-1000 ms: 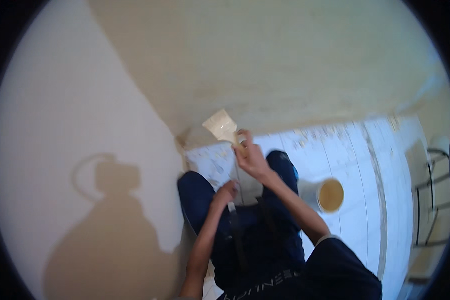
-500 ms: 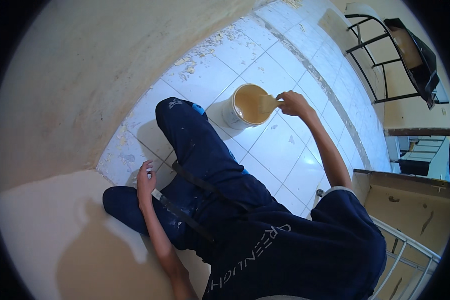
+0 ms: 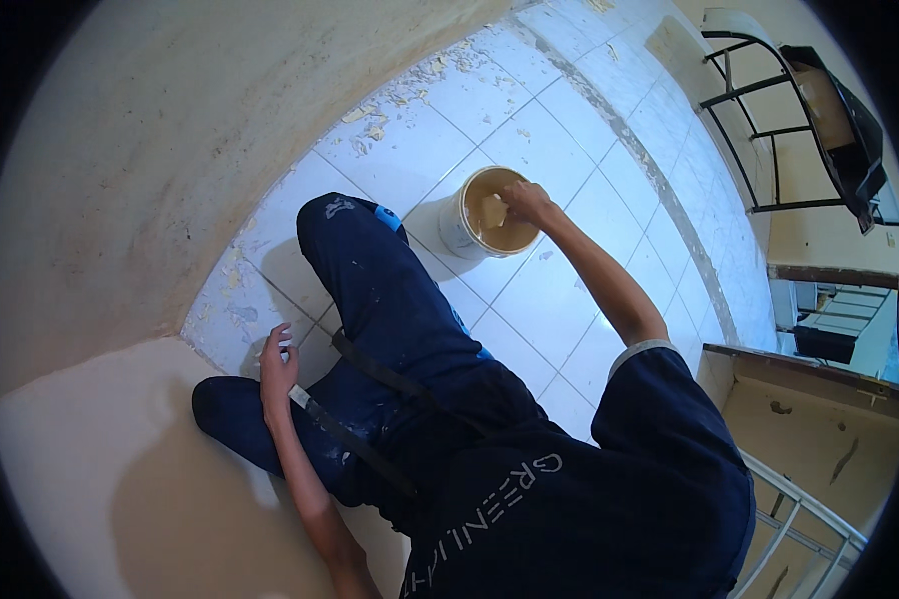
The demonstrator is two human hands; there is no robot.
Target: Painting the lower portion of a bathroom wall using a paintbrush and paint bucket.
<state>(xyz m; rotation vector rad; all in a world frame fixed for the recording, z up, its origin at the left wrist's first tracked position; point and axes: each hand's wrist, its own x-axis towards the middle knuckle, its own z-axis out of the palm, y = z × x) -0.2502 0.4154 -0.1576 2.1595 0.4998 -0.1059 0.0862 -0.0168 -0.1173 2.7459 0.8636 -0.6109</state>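
A white bucket (image 3: 454, 226) with tan liquid inside stands on the tiles in front of my knees. My right hand (image 3: 525, 203) reaches over its far right rim and grips a flat, broad paintbrush (image 3: 492, 212) coated in beige; the handle is mostly covered by my fingers. The brush head is inside the bucket, by the liquid. My left hand (image 3: 278, 367) lies on my bent left leg (image 3: 232, 411), its fingers loosely curled and apart, with nothing seen in it.
Peeled paint flakes (image 3: 370, 118) litter the white tiled floor along the stained wall (image 3: 200, 130). A black metal-framed chair (image 3: 769, 130) stands at the far right. White metal rails (image 3: 807, 504) are close on my right, below a wooden ledge (image 3: 819, 369).
My right hand has moved left and down into the bucket, taking the brush from the rim to inside. My left hand still rests on my leg.
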